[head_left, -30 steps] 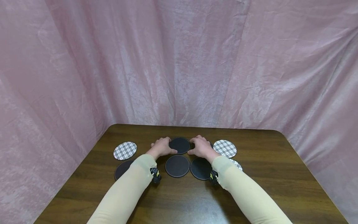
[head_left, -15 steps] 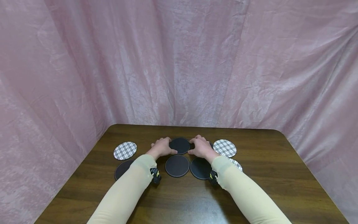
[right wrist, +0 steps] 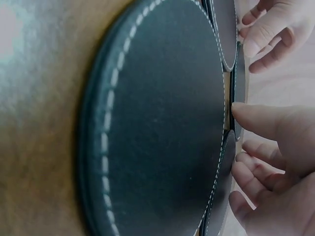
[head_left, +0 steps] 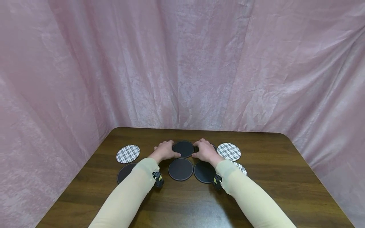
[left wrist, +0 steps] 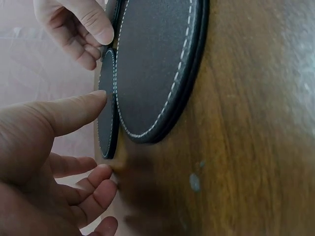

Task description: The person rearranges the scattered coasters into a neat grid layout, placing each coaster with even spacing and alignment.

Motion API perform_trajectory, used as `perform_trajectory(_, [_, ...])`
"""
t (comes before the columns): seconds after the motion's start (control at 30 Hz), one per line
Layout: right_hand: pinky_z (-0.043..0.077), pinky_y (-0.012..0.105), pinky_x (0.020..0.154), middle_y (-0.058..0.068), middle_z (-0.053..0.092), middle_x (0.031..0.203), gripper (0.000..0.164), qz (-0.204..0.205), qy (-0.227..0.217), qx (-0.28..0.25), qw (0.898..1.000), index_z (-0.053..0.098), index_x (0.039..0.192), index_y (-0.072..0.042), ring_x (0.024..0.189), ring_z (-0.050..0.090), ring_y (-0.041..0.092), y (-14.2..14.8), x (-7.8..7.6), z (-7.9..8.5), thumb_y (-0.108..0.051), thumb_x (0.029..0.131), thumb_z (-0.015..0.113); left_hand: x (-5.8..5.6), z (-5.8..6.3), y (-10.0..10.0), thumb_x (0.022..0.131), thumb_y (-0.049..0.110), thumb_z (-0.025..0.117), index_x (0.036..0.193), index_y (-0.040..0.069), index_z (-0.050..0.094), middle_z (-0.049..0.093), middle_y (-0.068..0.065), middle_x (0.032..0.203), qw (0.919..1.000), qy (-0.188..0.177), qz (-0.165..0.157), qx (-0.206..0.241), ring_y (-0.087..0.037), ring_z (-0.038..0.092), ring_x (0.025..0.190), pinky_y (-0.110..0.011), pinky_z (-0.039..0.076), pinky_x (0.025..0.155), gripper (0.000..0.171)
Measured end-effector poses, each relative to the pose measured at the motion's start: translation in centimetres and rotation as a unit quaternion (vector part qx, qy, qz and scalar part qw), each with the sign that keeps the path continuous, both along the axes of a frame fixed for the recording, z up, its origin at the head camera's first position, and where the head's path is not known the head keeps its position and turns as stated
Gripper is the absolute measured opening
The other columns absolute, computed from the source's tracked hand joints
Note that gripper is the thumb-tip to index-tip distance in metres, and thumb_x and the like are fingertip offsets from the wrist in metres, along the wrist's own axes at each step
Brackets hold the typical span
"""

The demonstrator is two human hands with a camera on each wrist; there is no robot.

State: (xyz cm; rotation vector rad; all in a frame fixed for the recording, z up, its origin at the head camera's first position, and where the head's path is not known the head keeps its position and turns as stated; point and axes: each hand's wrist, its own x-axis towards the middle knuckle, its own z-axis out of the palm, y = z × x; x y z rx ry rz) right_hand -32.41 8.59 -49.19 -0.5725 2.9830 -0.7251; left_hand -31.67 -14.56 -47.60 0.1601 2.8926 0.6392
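A black round coaster (head_left: pixel 183 148) with pale stitching lies flat towards the table's far side, between the two hands. At its left is my left hand (head_left: pixel 165 149), thumb and fingers spread around the edge; the left wrist view shows the left thumb (left wrist: pixel 93 105) close to the coaster, contact unclear. My right hand (head_left: pixel 206 150) curves beside the right edge, its fingers loosely bent in the right wrist view. Two more black coasters lie nearer, one in the middle (head_left: pixel 181 169) and one below the right hand (head_left: pixel 204 172). Another (head_left: pixel 215 147) is mostly hidden behind that hand.
A white plaid coaster (head_left: pixel 128 154) and a black coaster (head_left: pixel 124 173), partly hidden by the left sleeve, lie at left. Two plaid coasters, a far one (head_left: pixel 229 151) and a nearer one (head_left: pixel 241 168), lie at right. A pink curtain (head_left: pixel 182 63) hangs behind the wooden table (head_left: pixel 285 177).
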Motion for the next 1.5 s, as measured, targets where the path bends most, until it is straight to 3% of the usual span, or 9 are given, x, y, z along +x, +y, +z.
perform_trajectory(0.27, [0.044,0.064,0.114,0.024,0.059,0.146,0.062,0.0,0.031,-0.033,0.999,0.063,0.15,0.0,0.135,0.058,0.044,-0.6,0.7,0.2,-0.018,0.097,0.087,0.8,0.4,-0.6,0.101,0.039,0.082,0.16,-0.001,0.052,0.058,-0.025,0.152,0.9993,0.03,-0.019,0.013,-0.048,0.052,0.143,-0.071,0.035,0.113,0.078])
perform_trajectory(0.3, [0.044,0.064,0.113,0.024,0.059,0.146,0.063,0.006,0.044,-0.033,0.998,0.062,0.151,0.0,0.134,0.058,0.044,-0.7,0.3,-0.4,-0.018,0.097,0.087,1.0,0.6,-0.7,0.101,0.039,0.081,0.16,-0.001,0.052,0.058,-0.026,0.153,0.999,0.035,-0.022,0.015,-0.048,0.052,0.143,-0.072,0.035,0.114,0.077])
perform_trajectory(0.47, [0.044,0.067,0.111,0.022,0.06,0.145,0.065,0.036,0.076,-0.029,0.996,0.06,0.152,0.0,0.134,0.058,0.043,-1.9,0.6,-0.1,-0.021,0.097,0.087,2.0,1.4,-1.4,0.102,0.038,0.08,0.159,-0.001,0.053,0.057,-0.026,0.154,0.9973,0.064,-0.035,0.01,-0.048,0.052,0.144,-0.071,0.037,0.113,0.075])
perform_trajectory(0.53, [0.043,0.066,0.114,0.023,0.06,0.147,0.065,0.044,0.07,-0.025,0.996,0.059,0.153,0.001,0.138,0.056,0.043,-2.4,1.5,0.7,-0.021,0.098,0.086,2.5,1.6,-1.9,0.102,0.038,0.081,0.16,-0.001,0.053,0.057,-0.026,0.155,0.9964,0.075,-0.04,0.004,-0.047,0.052,0.144,-0.071,0.039,0.114,0.075])
perform_trajectory(0.73, [0.038,0.06,0.123,0.021,0.055,0.157,0.068,0.063,0.063,-0.005,0.996,0.055,0.159,-0.002,0.148,0.051,0.041,-3.9,3.1,1.0,-0.028,0.103,0.082,4.2,2.0,-3.5,0.103,0.038,0.08,0.162,-0.005,0.048,0.052,-0.028,0.162,0.9949,0.087,-0.05,-0.007,-0.046,0.047,0.152,-0.072,0.035,0.119,0.079])
perform_trajectory(1.1, [0.03,0.057,0.128,0.02,0.04,0.172,0.08,0.108,0.069,-0.019,0.992,0.043,0.167,-0.003,0.157,0.042,0.04,-6.6,5.0,1.6,-0.036,0.104,0.081,7.0,1.5,-7.0,0.107,0.04,0.075,0.166,-0.006,0.04,0.033,-0.034,0.172,0.9969,0.075,-0.022,0.006,-0.051,0.027,0.162,-0.076,0.018,0.125,0.082])
perform_trajectory(1.5, [0.028,0.053,0.13,0.015,0.042,0.172,0.084,0.149,0.076,0.016,0.986,0.042,0.168,-0.005,0.159,0.041,0.033,-9.6,7.0,1.9,-0.047,0.105,0.077,10.7,1.6,-10.6,0.107,0.038,0.075,0.164,-0.009,0.04,0.03,-0.038,0.171,0.9944,0.105,0.01,-0.008,-0.053,0.026,0.161,-0.081,0.017,0.121,0.082])
